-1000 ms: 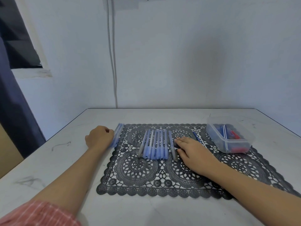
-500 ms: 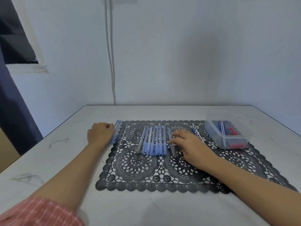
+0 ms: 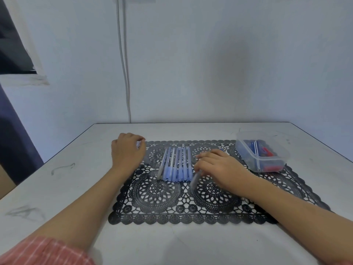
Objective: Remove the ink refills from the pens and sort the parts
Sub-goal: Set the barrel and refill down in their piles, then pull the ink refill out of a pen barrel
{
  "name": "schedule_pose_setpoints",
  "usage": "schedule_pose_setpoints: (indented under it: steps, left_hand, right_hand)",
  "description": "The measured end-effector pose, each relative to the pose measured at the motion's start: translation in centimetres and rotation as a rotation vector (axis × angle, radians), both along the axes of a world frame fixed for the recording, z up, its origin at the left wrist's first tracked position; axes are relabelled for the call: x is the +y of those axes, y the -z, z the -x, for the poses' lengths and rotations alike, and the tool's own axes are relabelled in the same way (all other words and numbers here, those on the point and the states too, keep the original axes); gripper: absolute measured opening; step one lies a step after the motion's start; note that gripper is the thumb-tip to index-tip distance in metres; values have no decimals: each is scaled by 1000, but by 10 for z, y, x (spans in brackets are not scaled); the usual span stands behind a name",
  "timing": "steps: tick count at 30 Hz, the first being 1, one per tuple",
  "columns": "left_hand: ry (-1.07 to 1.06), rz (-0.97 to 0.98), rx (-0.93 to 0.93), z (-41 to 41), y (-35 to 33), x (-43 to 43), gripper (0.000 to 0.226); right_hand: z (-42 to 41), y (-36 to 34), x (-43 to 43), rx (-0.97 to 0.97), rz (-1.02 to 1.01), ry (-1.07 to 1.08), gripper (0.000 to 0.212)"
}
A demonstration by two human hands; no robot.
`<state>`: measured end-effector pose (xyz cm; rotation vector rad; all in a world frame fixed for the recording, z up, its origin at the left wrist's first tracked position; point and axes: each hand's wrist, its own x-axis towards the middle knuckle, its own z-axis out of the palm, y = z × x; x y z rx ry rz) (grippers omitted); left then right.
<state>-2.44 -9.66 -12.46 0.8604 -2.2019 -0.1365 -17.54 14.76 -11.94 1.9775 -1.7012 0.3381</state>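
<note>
right hand right of centre frame, fingers curled down over the grey pen; i have it pinched near its far end and only the near end pokes out below my knuckles, angled toward the lower left. it sits just beside the row of pens, which lie side by side mid-frame on the black lace mat, mostly blue with a paler one at the left edge. left hand at the mat's upper left corner, fingers clenched round a pale blue piece; only a sliver shows, so i cannot tell what part it is. clear container upper right, red and blue bits inside, too small to name. judgement: the step in hand is lifting this one pen away from the row to open it. to do it well: raise it straight up before swinging it, so its near end doesn't rake the neighbours out of line; the openwork mat could catch a tip, so lift rather than drag. shift the grip toward the middle of the barrel once clear, since an end pinch lets it droop. the left hand will likely need to set down its load first, since pulling a refill wants two hands.
</note>
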Motion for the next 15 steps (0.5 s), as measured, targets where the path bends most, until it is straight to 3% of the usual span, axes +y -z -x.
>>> schedule_pose_setpoints:
  steps: [3, 8, 15]
  left_hand:
    - [169, 41, 37, 9, -9, 34, 39]
    - [564, -9, 129, 13, -16, 88, 50]
    - [625, 370, 39, 15, -4, 99, 35]
  right_hand:
    - [-2, -3, 1, -4, 57, -18, 17]
    - [-2, -7, 7, -79, 132, 11, 25]
    - [1, 1, 7, -140, 269, -19, 25]
